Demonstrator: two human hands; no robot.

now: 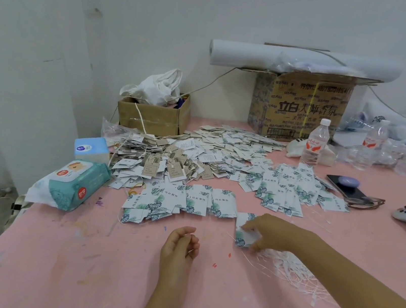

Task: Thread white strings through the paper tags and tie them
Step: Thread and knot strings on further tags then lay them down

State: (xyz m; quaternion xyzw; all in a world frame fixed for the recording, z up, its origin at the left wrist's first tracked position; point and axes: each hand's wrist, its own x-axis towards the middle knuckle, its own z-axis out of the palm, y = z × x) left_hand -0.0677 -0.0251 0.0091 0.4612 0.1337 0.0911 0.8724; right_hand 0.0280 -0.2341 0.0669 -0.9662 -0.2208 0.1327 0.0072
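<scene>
Right grip [268, 232] on tag [243, 236], left grip [181, 243] pinching string [190, 231], 立白 carton [302, 108]

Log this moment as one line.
right hand: pinches leaf-print tag | left hand: holds white string | string pile: beside right hand

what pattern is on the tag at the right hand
White with teal-green leaf prints on the tag at the right hand; head view.

Soft, even indoor light washes the pink table [68, 260], leaving only faint shadows beneath the left hand [180, 242] and right hand [268, 232]. The wide lens bows the wall [139, 10]; bottles [373, 143] at the table's far right corner blur.
</scene>
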